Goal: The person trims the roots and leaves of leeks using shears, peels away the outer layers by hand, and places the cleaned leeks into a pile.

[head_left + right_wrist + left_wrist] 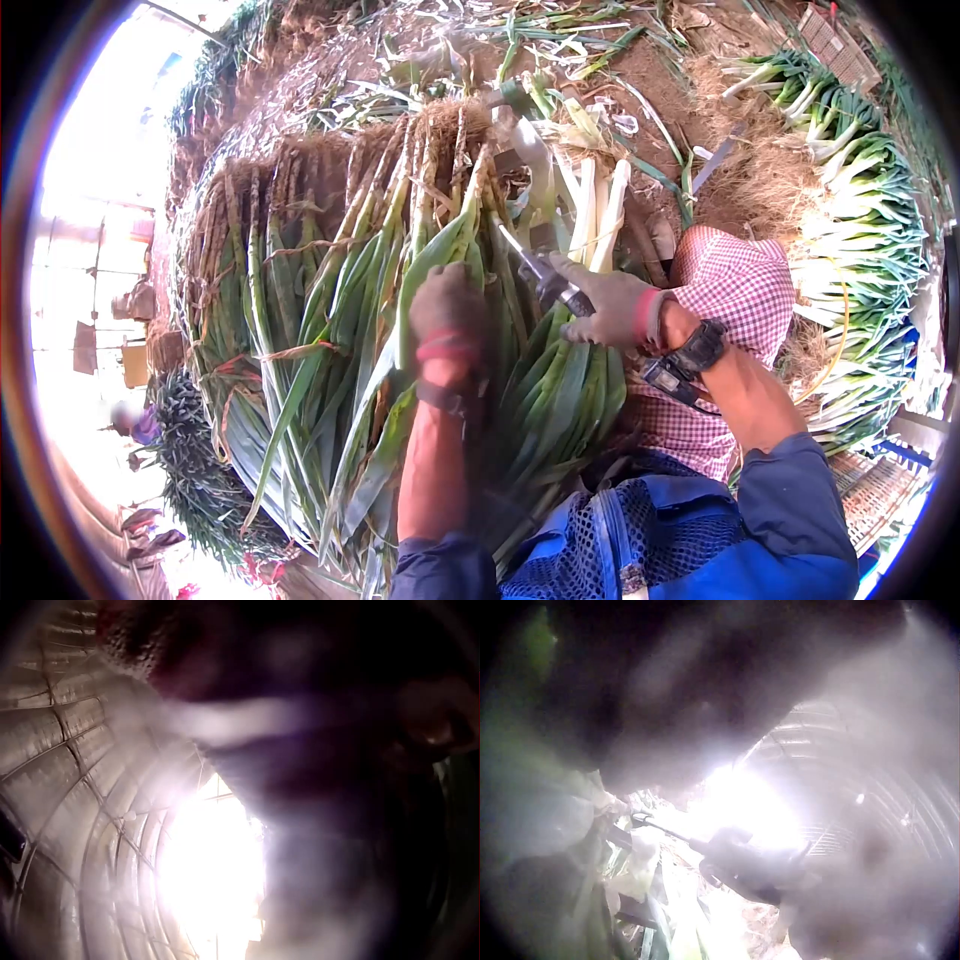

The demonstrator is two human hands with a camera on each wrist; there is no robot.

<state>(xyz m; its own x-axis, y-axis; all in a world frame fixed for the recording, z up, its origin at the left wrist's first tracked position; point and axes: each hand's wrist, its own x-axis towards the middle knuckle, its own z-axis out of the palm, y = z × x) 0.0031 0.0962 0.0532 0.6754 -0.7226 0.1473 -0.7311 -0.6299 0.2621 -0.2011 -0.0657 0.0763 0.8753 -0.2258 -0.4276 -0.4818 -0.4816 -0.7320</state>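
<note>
My left hand (pixel 447 315), in a grey-brown glove with a red cuff, grips a green leek (pixel 445 245) by its leaves above a large pile of unpeeled leeks (pixel 300 235). The right hand (pixel 615 300), gloved the same way, holds a dark air blow gun (pixel 555 283) whose thin nozzle points up and left, towards the stalks. In the left wrist view the blow gun (pixel 742 862) shows past the dark, blurred left hand (pixel 697 682). Several white-stemmed leeks (pixel 598 215) lie just beyond the right hand. A dark, blurred shape fills much of the right wrist view.
A long row of peeled leeks (pixel 850 260) curves along the right side. A checked cloth (pixel 735 285) covers my right knee. A knife-like blade (pixel 718 160) stands beyond it. Roots and peelings (pixel 755 190) litter the ground. More leeks (pixel 205 480) lie at the lower left.
</note>
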